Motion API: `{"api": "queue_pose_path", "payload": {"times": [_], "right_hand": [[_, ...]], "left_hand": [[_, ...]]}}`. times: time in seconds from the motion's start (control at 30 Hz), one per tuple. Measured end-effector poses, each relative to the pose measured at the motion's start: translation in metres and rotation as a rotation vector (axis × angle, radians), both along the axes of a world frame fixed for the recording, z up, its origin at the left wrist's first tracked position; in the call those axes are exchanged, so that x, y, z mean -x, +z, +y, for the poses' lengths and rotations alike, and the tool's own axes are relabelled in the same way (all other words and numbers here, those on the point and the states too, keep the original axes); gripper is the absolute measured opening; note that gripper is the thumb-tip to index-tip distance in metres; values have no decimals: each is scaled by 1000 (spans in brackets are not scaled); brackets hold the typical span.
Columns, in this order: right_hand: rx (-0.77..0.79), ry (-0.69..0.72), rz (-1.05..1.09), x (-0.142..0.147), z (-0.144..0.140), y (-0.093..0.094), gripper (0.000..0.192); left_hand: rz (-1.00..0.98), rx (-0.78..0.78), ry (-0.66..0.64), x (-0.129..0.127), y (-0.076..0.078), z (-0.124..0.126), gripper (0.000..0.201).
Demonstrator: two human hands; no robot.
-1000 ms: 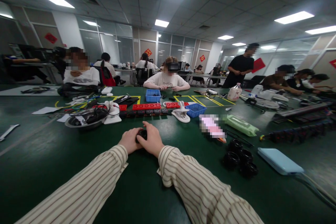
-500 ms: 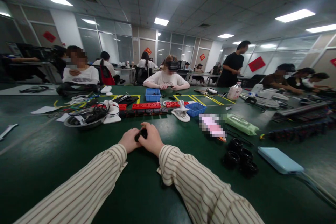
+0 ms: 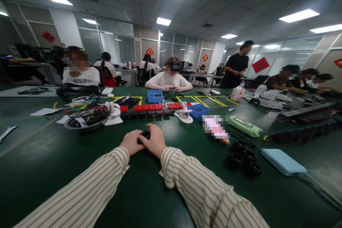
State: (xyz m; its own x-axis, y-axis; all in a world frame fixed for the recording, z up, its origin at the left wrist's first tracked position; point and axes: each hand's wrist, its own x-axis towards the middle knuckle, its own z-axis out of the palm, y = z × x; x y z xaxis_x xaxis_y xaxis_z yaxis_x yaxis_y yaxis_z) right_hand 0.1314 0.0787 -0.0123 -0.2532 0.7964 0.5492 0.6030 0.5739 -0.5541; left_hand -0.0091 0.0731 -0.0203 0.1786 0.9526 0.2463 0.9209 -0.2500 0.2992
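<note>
Both of my hands are together over the green table, closed around one small glossy black round part (image 3: pixel 145 135). My left hand (image 3: pixel 130 143) grips it from the left side. Across from it, my right hand (image 3: pixel 156 140) holds the same part, with the index finger raised over its top. Fingers hide most of the part, so its exact kind does not show. Several similar black ring-shaped parts (image 3: pixel 235 160) sit in a cluster on the table to the right of my right forearm.
Beyond my hands stand a row of red-and-black blocks (image 3: pixel 149 111), a white clip stand (image 3: pixel 184 114) and a blue bin (image 3: pixel 197 111). A metal bowl of cables (image 3: pixel 85 127) is at left. To the right lie a green packet (image 3: pixel 244 125) and a light-blue power bank (image 3: pixel 283 162). A person sits opposite.
The black part has tilted slightly between my hands, its round top now facing up more. My right fingers have shifted a little. The view has moved very slightly.
</note>
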Motion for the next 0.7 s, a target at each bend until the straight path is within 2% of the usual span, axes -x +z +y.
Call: {"api": "queue_pose_path", "payload": {"times": [0.17,0.37,0.43,0.57,0.7], "right_hand": [[-2,83,35,0,2,-1,38],[47,269,71,-1,1,-3,46],[51,255,43,-1,-1,-3,50],[19,129,-13,-2,-3,0,53],[16,36,-42,-1,-3,1,48]], "left_hand": [[-38,10,-17,5,-3,5,25],[-95,21,-90,9,-9,9,24],[-84,24,-93,8,-8,8,29],[-58,1,-54,3,-3,2,52],[1,26,18,-2,4,-2,48]]}}
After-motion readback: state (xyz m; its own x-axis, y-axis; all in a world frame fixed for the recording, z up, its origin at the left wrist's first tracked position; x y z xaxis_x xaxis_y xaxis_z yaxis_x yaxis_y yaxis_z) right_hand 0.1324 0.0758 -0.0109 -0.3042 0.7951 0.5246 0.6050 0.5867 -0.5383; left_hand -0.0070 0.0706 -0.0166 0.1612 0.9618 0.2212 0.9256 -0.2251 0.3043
